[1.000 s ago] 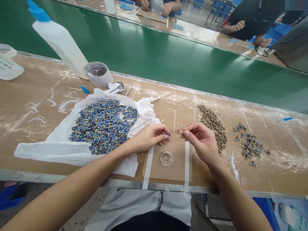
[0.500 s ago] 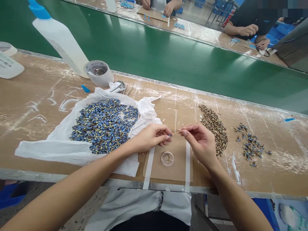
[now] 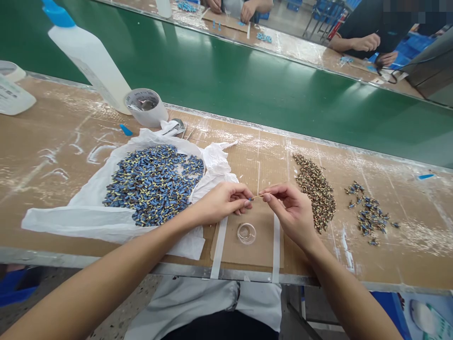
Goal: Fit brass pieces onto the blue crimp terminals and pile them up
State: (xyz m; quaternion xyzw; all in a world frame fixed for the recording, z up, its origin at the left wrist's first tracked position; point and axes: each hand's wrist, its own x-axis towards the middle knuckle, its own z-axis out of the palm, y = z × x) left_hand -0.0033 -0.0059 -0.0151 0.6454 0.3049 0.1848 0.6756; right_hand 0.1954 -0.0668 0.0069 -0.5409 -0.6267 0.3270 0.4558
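Note:
My left hand (image 3: 231, 200) pinches a small blue piece (image 3: 251, 199) between thumb and fingertips. My right hand (image 3: 290, 208) grips a thin wooden stick (image 3: 259, 196), whose tip meets the blue piece or lies right beside it. Below both hands a small clear round cup (image 3: 246, 233) stands on a taped cardboard sheet (image 3: 247, 257). To the left, a large heap of blue and yellow pieces (image 3: 152, 184) lies on white cloth (image 3: 88, 219). Right of my right hand is a pile of brown and tan pieces (image 3: 314, 191); farther right, a smaller group of blue and brown pieces (image 3: 371, 215).
A white bottle with a blue cap (image 3: 90, 61) leans by a tape roll (image 3: 146, 107) holding small items. A green belt (image 3: 226, 75) runs behind the table. Across it, co-workers' hands (image 3: 368, 42) handle blue pieces. A translucent container (image 3: 14, 97) stands far left.
My right hand has shifted slightly left, bringing the stick closer to my left fingertips. My left hand stays where it was.

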